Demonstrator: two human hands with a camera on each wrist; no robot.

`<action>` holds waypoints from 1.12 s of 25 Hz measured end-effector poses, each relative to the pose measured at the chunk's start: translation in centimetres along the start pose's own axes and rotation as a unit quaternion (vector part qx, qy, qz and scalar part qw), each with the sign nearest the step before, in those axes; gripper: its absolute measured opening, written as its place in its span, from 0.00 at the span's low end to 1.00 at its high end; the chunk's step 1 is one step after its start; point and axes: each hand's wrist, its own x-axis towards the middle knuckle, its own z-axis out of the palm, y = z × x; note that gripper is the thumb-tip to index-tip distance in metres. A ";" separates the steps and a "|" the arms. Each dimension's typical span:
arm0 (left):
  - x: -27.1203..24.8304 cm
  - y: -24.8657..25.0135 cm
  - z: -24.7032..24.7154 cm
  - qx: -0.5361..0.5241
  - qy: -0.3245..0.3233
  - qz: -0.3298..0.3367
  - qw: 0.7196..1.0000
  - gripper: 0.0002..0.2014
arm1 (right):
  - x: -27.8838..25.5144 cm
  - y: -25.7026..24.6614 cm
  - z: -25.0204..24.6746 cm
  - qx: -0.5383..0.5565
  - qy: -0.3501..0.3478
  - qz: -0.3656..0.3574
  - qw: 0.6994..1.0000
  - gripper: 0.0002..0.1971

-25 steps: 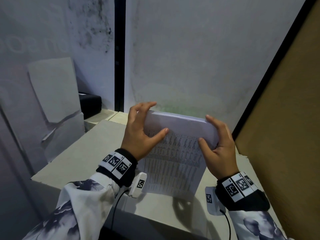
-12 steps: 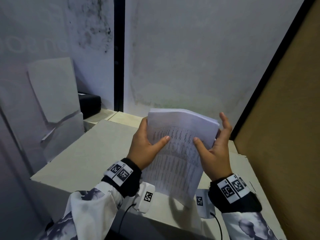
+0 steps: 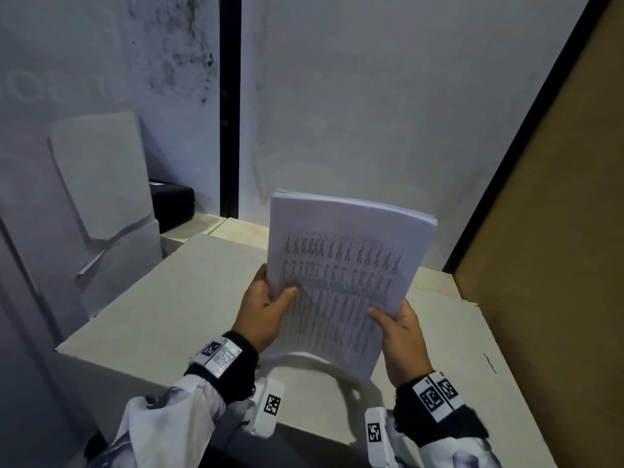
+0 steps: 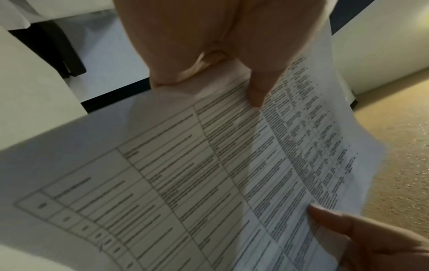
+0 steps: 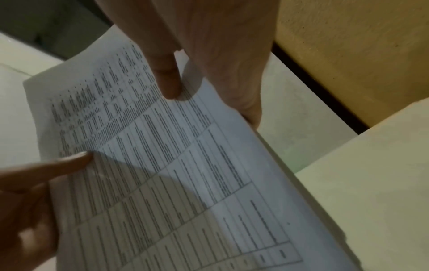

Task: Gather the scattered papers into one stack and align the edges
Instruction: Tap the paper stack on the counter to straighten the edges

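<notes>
Print on paper stack (image 3: 341, 275) too small and blurred to read. Left hand (image 3: 261, 314) and right hand (image 3: 401, 339) fingers hidden behind stack. Stack's bottom corner cut off in both wrist views.

A stack of papers (image 3: 341, 265), thin matt white sheets printed with a fine table of black text, bends softly. Beneath it is a tabletop (image 3: 162, 309) of pale, matt, smooth board. The wall (image 3: 371, 113) behind is dull off-white plaster with dark speckled stains. At the right stands a brown panel (image 3: 557, 231), matt and slightly grainy. The sleeves (image 3: 162, 430) are patterned cloth. A black box (image 3: 174, 204) looks faintly glossy.
</notes>
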 end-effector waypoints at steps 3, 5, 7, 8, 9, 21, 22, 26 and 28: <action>-0.2 -1.1 -0.6 -0.003 -0.016 -0.008 1.000 0.12 | -0.3 1.4 0.0 -0.006 -0.007 0.026 1.000 0.14; -1.4 -3.5 -0.9 0.006 -0.035 -0.046 0.998 0.12 | -1.2 3.2 0.2 -0.043 -0.003 0.051 0.998 0.17; -2.4 -6.0 -1.5 0.054 -0.077 -0.101 0.990 0.15 | -2.0 5.0 0.0 -0.083 -0.013 0.082 0.993 0.20; -2.9 -6.9 -1.9 0.091 -0.105 -0.120 0.983 0.17 | -2.3 6.0 -0.3 -0.112 -0.025 0.104 0.988 0.21; -3.1 -7.5 -2.2 0.134 -0.132 -0.128 0.974 0.18 | -2.6 6.8 -0.6 -0.146 -0.041 0.121 0.981 0.22; -0.9 -4.0 -4.2 0.219 -0.147 -0.159 0.951 0.14 | -2.1 5.2 -0.1 -0.121 -0.048 0.212 0.968 0.28; -0.5 -4.0 -5.0 0.221 -0.133 -0.173 0.951 0.13 | -2.0 5.0 0.8 -0.119 -0.056 0.228 0.965 0.29; 1.0 -4.7 -10.3 0.280 -0.086 -0.225 0.929 0.10 | -1.2 6.0 6.6 -0.038 -0.104 0.350 0.930 0.26; 1.4 -5.8 -14.3 0.321 -0.062 -0.273 0.905 0.09 | -1.2 7.2 10.6 -0.013 -0.111 0.383 0.917 0.24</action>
